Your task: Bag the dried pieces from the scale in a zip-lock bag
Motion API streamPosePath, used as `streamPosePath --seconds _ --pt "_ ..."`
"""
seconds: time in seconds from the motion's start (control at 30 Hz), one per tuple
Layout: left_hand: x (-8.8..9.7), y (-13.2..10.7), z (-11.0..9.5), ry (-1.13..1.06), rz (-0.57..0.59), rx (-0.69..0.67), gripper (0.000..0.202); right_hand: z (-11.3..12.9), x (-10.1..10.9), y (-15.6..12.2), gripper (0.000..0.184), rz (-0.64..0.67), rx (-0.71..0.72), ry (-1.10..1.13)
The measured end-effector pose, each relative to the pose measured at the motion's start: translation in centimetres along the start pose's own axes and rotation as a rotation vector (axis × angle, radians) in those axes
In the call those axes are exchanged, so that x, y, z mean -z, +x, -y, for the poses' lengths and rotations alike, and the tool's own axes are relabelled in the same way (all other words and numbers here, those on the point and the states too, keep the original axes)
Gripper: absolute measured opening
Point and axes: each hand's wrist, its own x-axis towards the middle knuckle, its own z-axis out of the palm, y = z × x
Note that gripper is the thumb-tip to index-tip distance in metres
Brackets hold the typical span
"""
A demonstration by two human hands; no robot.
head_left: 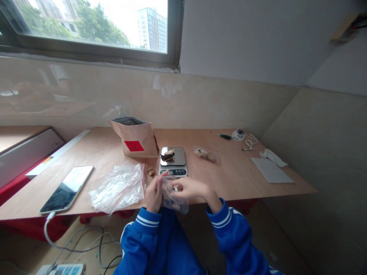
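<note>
My left hand (155,193) and my right hand (191,189) both pinch the top of a small clear zip bag (174,200) with a few brown pieces in it, held at the near edge of the wooden table (229,175). Just beyond my hands stands a small digital scale (173,161) with dark and pale pieces on its pan. A single brown piece (150,172) lies left of the scale.
A brown paper pouch (135,137) with a red label stands open behind the scale. A pile of clear zip bags (119,187) and a phone (67,188) lie left. A filled bag (207,154), screwdriver (221,135), small camera (238,133) and white sheet (271,170) lie right.
</note>
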Motion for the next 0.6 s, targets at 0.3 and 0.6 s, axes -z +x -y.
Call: streamPosePath --seconds 0.3,0.6 --pt "0.2 -0.1 0.0 0.076 -0.105 -0.173 0.04 2.9 0.0 -1.7 0.031 0.11 -0.188 -0.167" --pt "0.0 0.3 0.4 -0.254 -0.186 0.081 0.046 1.4 4.7 1.3 0.022 -0.616 0.083 -0.243"
